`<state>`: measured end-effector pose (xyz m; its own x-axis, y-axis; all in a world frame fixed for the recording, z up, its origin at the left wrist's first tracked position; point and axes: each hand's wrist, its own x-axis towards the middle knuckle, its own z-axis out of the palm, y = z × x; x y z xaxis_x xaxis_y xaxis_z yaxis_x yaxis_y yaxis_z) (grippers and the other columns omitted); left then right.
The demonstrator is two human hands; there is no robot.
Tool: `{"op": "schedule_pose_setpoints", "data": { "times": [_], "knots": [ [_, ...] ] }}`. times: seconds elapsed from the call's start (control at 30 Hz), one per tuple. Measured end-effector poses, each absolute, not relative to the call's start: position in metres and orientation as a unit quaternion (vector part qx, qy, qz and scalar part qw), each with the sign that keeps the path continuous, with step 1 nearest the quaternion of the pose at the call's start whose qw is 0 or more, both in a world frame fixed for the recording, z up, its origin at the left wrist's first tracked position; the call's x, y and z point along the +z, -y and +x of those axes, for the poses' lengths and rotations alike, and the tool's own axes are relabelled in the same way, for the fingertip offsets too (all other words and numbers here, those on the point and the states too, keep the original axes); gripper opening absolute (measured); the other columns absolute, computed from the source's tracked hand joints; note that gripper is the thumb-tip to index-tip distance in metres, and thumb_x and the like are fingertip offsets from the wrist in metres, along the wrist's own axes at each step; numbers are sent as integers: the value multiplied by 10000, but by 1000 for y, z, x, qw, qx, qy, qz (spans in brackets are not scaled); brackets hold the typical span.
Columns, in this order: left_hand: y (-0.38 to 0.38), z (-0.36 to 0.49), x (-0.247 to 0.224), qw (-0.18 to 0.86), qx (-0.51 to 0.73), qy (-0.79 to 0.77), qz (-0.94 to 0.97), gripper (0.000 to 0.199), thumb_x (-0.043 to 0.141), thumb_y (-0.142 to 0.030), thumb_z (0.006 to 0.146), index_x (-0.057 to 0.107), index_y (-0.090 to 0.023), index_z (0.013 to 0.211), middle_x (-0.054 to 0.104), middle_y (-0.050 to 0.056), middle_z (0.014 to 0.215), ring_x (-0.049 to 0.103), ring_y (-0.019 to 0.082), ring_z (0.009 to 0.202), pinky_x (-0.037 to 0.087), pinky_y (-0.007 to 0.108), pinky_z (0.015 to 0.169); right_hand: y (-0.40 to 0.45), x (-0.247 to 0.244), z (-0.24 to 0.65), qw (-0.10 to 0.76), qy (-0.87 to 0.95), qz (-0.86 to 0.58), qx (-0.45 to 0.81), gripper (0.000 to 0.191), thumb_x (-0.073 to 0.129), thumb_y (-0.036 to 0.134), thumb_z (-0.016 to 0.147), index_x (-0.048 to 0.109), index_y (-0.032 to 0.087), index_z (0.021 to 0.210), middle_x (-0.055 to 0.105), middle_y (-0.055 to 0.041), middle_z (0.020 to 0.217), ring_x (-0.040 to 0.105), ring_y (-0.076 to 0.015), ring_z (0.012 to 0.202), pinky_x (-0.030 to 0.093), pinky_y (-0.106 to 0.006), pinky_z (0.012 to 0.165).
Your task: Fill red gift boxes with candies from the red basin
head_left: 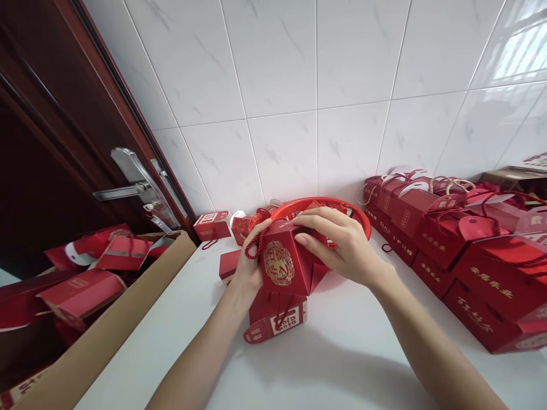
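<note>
A red gift box with a gold round emblem is held up over the white table, its cord at the upper left. My left hand grips its left side, beside the cord. Across the top and right side lies my right hand, thumb and fingers pressed on the box. Below it, another red box with a white label and cord rests on the table. Behind the held box stands a red plastic basket with red packets inside, partly hidden by my right hand.
Red boxes are stacked along the right. A small red box stands near the tiled wall. At the left, a cardboard carton holds several red boxes, beside a dark door with a metal handle.
</note>
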<state>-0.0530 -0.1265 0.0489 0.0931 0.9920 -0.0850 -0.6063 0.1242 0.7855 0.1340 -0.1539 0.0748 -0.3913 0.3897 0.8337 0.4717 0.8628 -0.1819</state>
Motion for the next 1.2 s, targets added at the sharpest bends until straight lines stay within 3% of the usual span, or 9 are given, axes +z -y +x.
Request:
{"op": "schedule_pose_setpoints", "data": {
  "times": [0.13,0.2,0.33,0.43,0.7,0.93,1.2],
  "knots": [
    [129,-52,48,689,584,-288,319,197,701,-379,809,703,-183,825,756,12,801,734,251,886,590,357,820,153,72,130,499,822,-274,6,295,406,342,1046,670,223,1099,729,-75,1083,670,-208,986,518,-359,874],
    [132,-52,49,698,579,-268,324,239,705,-410,803,699,-172,824,763,23,823,735,262,894,591,365,828,154,71,129,487,823,-290,43,348,346,369,1060,633,225,1194,707,-79,1162,648,-216,1081,501,-378,952],
    [138,-52,56,695,605,-239,307,253,685,-411,797,692,-162,844,773,38,864,738,270,897,592,365,821,156,68,129,437,834,-322,95,535,281,522,1044,410,231,1474,513,-121,1471,474,-269,1357,392,-488,1123],
    [141,-52,60,683,619,-230,311,248,687,-401,778,689,-163,849,776,41,881,737,276,918,596,363,821,156,66,128,426,833,-337,104,731,317,683,972,272,241,1553,407,-147,1552,399,-322,1415,360,-559,1135],
    [141,-49,52,680,588,-253,358,214,709,-324,719,690,-155,849,770,51,857,731,303,980,593,386,879,155,66,121,410,830,-368,87,861,370,775,900,235,249,1568,357,-169,1577,347,-370,1443,346,-608,1127],
    [137,-52,52,616,674,-216,346,189,691,-318,746,705,-174,868,769,28,857,726,286,1007,596,355,880,172,73,117,426,818,-377,87,923,451,784,863,209,258,1582,343,-166,1582,303,-389,1468,336,-619,1135],
    [138,-54,51,638,657,-207,344,258,677,-415,772,711,-178,870,775,57,927,706,312,1056,589,393,896,172,72,115,388,838,-360,129,1000,471,810,833,103,291,1605,111,-147,1671,215,-410,1506,347,-606,1133]
  ]
}}
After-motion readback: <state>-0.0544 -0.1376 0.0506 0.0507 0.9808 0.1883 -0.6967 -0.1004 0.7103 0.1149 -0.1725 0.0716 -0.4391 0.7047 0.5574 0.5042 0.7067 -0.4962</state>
